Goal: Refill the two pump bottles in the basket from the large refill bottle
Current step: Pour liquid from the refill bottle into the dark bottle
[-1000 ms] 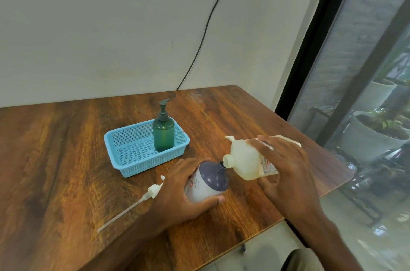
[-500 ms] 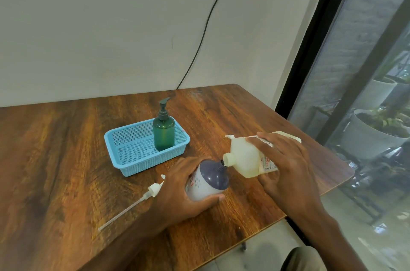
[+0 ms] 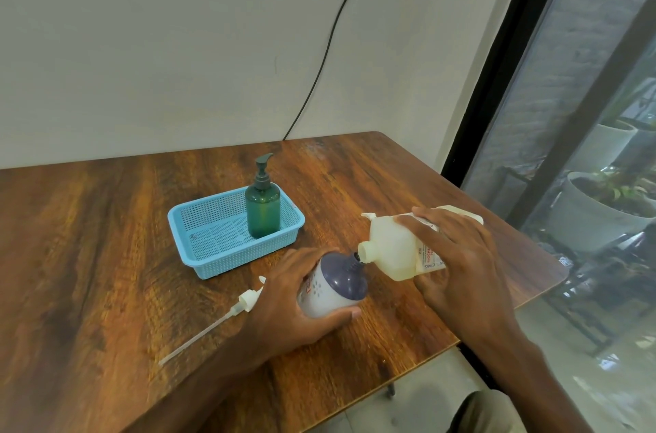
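My left hand [image 3: 288,297] grips a white pump bottle with a purple shoulder [image 3: 333,285], its pump removed, tilted towards the right. My right hand [image 3: 458,266] holds the large pale-yellow refill bottle [image 3: 394,248] tipped on its side, its spout touching the open neck of the white bottle. The white pump head with its long tube [image 3: 227,315] lies on the table left of my left hand. A green pump bottle [image 3: 262,205] stands upright in the right end of the blue basket [image 3: 198,248].
The wooden table [image 3: 88,255] ends at a near edge just below my hands and a right edge by a glass door [image 3: 585,113]. A black cable [image 3: 319,56] runs down the wall behind. Potted plants [image 3: 603,205] stand outside.
The refill bottle has shifted slightly so its spout sits closer over the white bottle's neck. Both hands keep their grips and the basket has not moved.
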`<action>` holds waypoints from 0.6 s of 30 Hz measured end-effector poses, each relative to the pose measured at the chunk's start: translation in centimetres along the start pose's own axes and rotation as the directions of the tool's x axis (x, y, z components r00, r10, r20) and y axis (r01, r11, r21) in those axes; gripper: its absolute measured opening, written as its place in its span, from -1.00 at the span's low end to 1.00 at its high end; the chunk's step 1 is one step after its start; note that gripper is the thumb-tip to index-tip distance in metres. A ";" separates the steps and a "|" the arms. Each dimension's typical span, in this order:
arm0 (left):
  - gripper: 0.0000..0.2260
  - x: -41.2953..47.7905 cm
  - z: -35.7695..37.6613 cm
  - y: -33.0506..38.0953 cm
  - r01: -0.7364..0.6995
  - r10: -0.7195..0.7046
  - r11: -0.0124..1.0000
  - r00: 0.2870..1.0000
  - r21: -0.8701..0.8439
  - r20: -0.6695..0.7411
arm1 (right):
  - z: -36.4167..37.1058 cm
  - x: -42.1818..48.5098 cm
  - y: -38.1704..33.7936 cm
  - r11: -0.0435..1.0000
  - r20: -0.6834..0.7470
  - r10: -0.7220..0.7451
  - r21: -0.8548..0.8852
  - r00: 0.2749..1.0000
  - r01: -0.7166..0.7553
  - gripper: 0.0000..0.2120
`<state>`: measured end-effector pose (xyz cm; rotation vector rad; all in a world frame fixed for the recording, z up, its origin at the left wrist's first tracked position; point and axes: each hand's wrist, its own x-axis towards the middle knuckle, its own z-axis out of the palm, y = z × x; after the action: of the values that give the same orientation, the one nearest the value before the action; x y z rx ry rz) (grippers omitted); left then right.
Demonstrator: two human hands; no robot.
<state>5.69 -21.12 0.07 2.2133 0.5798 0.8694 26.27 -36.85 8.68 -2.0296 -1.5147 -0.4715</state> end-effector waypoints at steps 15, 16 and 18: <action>-0.23 0.0 -0.1 0.3 -0.020 0.019 0.999 1.000 -0.042 -0.019 | -0.1 0.1 0.2 1.000 -0.023 -0.031 0.003 0.999 0.031 -0.19; -0.23 0.0 -0.1 0.2 -0.023 0.022 0.999 1.000 -0.042 -0.020 | -0.1 0.1 0.2 1.000 -0.026 -0.031 0.000 0.999 0.031 -0.18; -0.20 0.0 -0.1 0.2 -0.009 0.009 0.999 1.000 -0.040 -0.014 | -0.1 0.1 0.2 1.000 -0.027 -0.029 0.001 0.999 0.029 -0.18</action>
<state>5.64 -21.18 0.32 2.1772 0.5547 0.8941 26.46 -36.83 8.77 -1.9946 -1.5295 -0.5073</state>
